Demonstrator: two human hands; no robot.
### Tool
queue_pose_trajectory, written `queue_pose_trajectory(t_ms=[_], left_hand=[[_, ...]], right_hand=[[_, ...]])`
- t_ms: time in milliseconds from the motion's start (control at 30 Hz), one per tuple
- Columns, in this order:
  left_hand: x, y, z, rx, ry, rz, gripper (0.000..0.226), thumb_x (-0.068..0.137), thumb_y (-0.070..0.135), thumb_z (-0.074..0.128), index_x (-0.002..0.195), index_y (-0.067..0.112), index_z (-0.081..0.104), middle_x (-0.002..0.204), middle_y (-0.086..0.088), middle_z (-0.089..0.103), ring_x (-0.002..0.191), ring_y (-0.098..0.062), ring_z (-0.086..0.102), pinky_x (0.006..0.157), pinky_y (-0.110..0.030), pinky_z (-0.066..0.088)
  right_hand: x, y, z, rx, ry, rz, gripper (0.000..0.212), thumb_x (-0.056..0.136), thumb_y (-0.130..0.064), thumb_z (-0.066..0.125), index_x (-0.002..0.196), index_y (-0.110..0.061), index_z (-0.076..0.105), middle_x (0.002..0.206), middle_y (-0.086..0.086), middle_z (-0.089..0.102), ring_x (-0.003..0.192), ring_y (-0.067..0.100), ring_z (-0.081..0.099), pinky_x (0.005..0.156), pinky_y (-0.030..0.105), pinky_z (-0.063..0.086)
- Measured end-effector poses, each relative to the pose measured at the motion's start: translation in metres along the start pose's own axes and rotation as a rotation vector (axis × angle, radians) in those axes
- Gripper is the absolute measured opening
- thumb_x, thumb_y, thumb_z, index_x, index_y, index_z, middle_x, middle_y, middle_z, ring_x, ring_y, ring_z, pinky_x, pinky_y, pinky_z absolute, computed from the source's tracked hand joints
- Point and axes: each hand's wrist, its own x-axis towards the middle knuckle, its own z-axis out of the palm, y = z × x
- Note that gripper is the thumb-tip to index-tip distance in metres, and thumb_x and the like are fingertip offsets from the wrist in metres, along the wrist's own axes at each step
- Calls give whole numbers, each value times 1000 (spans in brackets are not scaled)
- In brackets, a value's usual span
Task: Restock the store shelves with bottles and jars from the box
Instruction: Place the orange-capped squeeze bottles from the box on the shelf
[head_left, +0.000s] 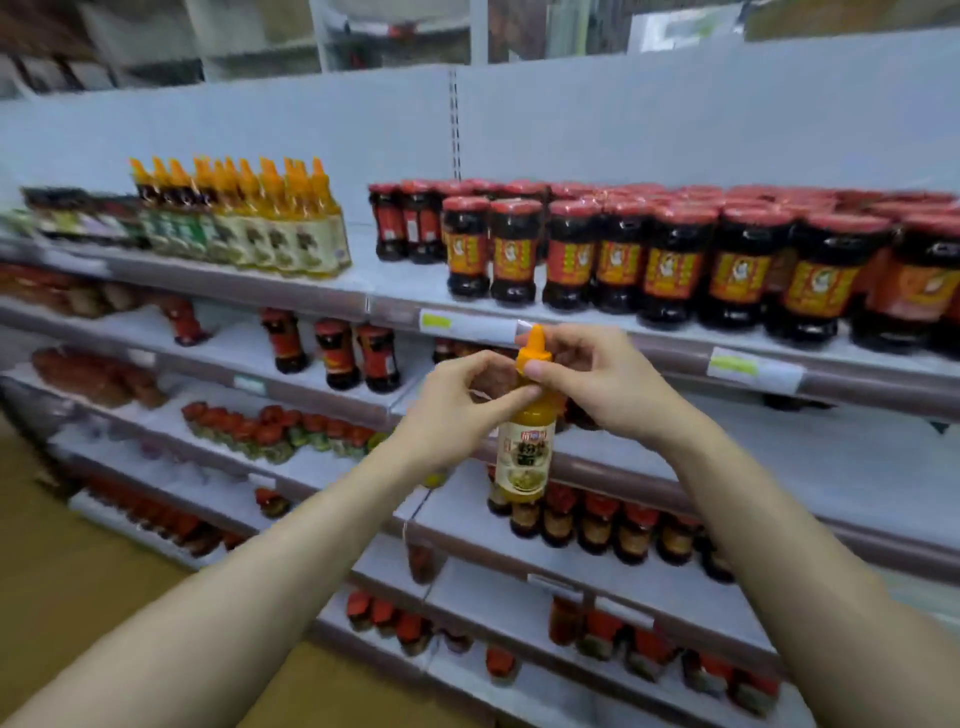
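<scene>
- Bottle (525, 447) with orange cap hung upright in front of the top shelf (649, 332) edge.
- Left hand (457, 410) pinched its neck.
- Right hand (587, 374) gripped the cap.

The bottle (525, 447) is yellow-orange with an orange cap and a cream label bearing a red band. Left of it, on the pale grey top shelf (363, 280), bottles (291, 223) match it; to the right, dark jars (670, 260) carry red lids and red-yellow labels.
</scene>
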Motion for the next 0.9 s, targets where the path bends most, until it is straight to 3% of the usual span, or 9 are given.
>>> queue_pose_trajectory(t_ms=[100,200,300,367,467,600,700,767,900], left_hand=[[11,3,-35,38,-11,18,20,93,37,76,110,26,76,98,11,79,93,0,72,82,-23,58],[18,-7,-82,-13,-18,24,14,93,35,76,105,30,76,97,10,79,93,-5,75,83,-30,60],[22,-18,-126,-27,-6,22,12,93,30,77,103,23,75,90,6,79,81,-2,74,71,-22,57],[27,-33,-161,-22,-2,31,15,92,33,77,103,24,75,92,6,79,87,-5,75,77,-28,59],[36,-57,-213,-35,-10,44,16,92,33,76,105,24,73,96,6,79,92,-7,75,84,-35,61],[51,-74,-258,-34,-38,76,15,95,31,73,108,23,72,99,8,78,91,-4,75,80,-27,61],[72,-86,-285,-23,-20,60,31,87,42,77,112,27,67,105,7,76,92,-15,75,83,-44,63],[89,-91,-298,8,-13,69,34,84,42,79,112,27,66,105,7,75,91,-16,74,82,-48,62],[126,-93,-313,121,20,137,24,90,32,79,110,23,68,101,6,75,91,-11,72,74,-31,59]], right_hand=[[24,-23,18,-10,58,-38,19,98,-22,74,117,-19,74,100,0,80,93,12,76,84,36,63],[52,-50,48,-89,84,-74,17,97,-28,75,113,-23,75,97,-3,78,89,12,74,79,32,60],[80,-73,77,-148,86,-81,18,94,-30,77,111,-25,75,96,-5,78,89,13,74,83,39,62],[105,-87,102,-188,96,-79,19,92,-32,79,110,-27,74,96,-3,79,86,15,76,83,47,63],[142,-108,144,-231,127,-88,25,88,-35,82,109,-29,71,100,-6,77,88,13,75,83,46,63],[181,-123,179,-299,211,-73,22,88,-34,82,105,-27,70,95,-7,77,85,14,74,83,44,62],[209,-130,195,-338,276,-55,18,87,-36,81,100,-29,72,89,-7,76,83,14,72,80,38,60],[227,-131,201,-340,334,-38,17,88,-35,81,100,-27,72,88,-5,74,83,16,70,77,37,57],[261,-129,202,-338,392,-30,17,88,-36,79,100,-26,72,85,-10,70,79,13,65,75,36,55]])
